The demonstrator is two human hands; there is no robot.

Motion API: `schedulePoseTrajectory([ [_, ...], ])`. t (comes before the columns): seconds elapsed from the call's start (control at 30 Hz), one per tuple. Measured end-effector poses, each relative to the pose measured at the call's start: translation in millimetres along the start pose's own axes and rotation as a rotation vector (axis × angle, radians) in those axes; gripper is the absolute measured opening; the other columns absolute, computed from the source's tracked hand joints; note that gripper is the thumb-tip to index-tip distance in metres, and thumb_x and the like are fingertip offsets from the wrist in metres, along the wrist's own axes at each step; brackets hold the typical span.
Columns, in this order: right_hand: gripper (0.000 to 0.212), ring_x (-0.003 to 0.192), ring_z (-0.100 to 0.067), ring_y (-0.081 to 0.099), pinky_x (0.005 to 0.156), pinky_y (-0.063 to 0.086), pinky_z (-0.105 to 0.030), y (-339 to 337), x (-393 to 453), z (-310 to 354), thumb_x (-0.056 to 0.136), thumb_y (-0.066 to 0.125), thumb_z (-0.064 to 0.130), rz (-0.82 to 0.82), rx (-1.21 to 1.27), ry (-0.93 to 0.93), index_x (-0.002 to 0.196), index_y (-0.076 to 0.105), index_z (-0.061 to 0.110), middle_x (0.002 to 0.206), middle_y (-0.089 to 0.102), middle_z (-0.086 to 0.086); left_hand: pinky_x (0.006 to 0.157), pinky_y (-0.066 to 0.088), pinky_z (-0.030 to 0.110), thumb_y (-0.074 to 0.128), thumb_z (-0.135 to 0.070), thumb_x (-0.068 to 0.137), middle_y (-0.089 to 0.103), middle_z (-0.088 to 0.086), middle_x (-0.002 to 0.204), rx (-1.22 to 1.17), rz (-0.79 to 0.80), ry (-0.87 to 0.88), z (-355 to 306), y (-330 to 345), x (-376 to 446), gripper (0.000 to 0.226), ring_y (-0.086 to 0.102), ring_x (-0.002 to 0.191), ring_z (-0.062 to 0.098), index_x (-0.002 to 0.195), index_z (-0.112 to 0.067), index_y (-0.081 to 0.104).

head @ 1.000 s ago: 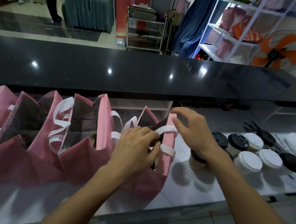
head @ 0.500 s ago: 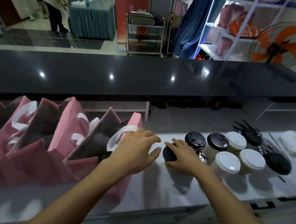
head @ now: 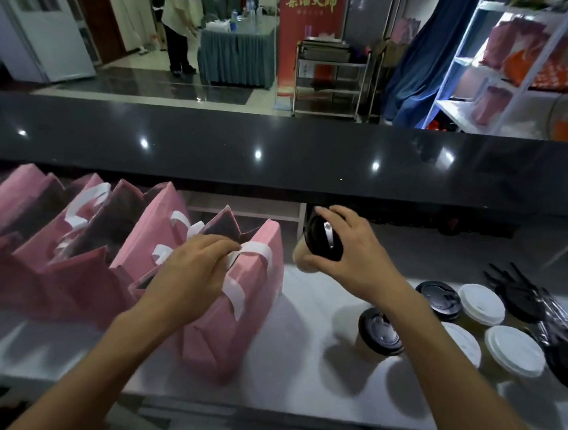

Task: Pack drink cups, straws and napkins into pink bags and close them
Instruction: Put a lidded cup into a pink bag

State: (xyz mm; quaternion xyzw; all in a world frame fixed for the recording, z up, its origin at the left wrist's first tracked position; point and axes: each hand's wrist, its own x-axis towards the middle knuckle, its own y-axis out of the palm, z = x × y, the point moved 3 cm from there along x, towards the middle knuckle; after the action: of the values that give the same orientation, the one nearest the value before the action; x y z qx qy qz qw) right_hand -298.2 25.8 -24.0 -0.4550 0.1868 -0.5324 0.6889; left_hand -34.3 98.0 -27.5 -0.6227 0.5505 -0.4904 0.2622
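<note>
**Cup in the air, bag held open**

The right hand (head: 351,254) has a black-lidded cup (head: 321,242) off the worktop (head: 298,313), fingers curled round the lid rim and upper wall, the cup tilted with its lid facing us. It hangs just right of the nearest pink bag (head: 235,311), which stands at the right end of a row of pink bags along the worktop's back edge. The left hand (head: 193,273) is on that bag's mouth, fingers bent over the near lip beside the white handle (head: 246,273); whether it pinches the fabric or only presses it down is hard to tell from this angle.

How will it handle? The cup looks like paper with a snap-on lid, and probably full, so some weight, a wall that gives under a squeeze, and a lid that may pop or leak when tilted. Best taken round the body below the rim and brought upright before it drops in. The bag is soft fabric and will not stand open unaided, so hold it by the lip.

More cups, black-lidded (head: 379,332) and white-lidded (head: 513,350), wait at the worktop's right end, beside dark wrapped items that may be straws (head: 527,299).
</note>
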Motion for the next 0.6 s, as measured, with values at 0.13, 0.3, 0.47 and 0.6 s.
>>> schedulePoseTrajectory([
  [0.13,0.082,0.141,-0.012,0.029,0.111,0.026,-0.025,-23.3,20.4,51.2,0.082,0.074,0.051,-0.064,0.084,-0.154,0.152,0.036,0.035,0.152,0.033,0.01,0.098,0.044,0.036,0.047,-0.043,0.095,0.063,-0.02,0.125,0.162,0.171,-0.079,21.9,1.7,-12.6,0.032,0.055,0.117,0.009,0.123,-0.038,0.062],
  [0.3,0.082,0.138,-0.012,0.034,0.112,0.034,-0.029,-3.6,50.7,105.2,0.082,0.077,0.048,0.026,0.167,-0.281,0.15,0.035,0.034,0.149,0.036,0.01,0.121,0.017,0.047,0.028,-0.076,0.086,0.055,-0.026,0.134,0.239,0.273,-0.16,25.4,1.9,-29.0,0.06,0.042,0.135,0.004,0.128,-0.045,0.057],
  [0.47,0.08,0.134,-0.014,0.036,0.111,0.04,-0.037,51.7,76.9,128.5,0.081,0.077,0.044,0.265,0.071,-0.332,0.147,0.033,0.034,0.149,0.034,0.008,0.118,-0.011,0.06,0.017,-0.08,0.087,0.059,-0.023,0.126,0.257,0.305,-0.176,18.1,4.8,-39.5,0.066,0.04,0.134,0.004,0.12,-0.045,0.062],
  [0.6,0.08,0.133,-0.014,0.034,0.108,0.041,-0.033,91.3,84.8,123.8,0.079,0.076,0.04,0.441,-0.095,-0.348,0.146,0.033,0.033,0.148,0.034,0.008,0.114,-0.024,0.06,0.015,-0.079,0.09,0.064,-0.024,0.118,0.2,0.319,-0.173,14.5,7.8,-47.1,0.067,0.044,0.127,0.001,0.119,-0.045,0.065],
])
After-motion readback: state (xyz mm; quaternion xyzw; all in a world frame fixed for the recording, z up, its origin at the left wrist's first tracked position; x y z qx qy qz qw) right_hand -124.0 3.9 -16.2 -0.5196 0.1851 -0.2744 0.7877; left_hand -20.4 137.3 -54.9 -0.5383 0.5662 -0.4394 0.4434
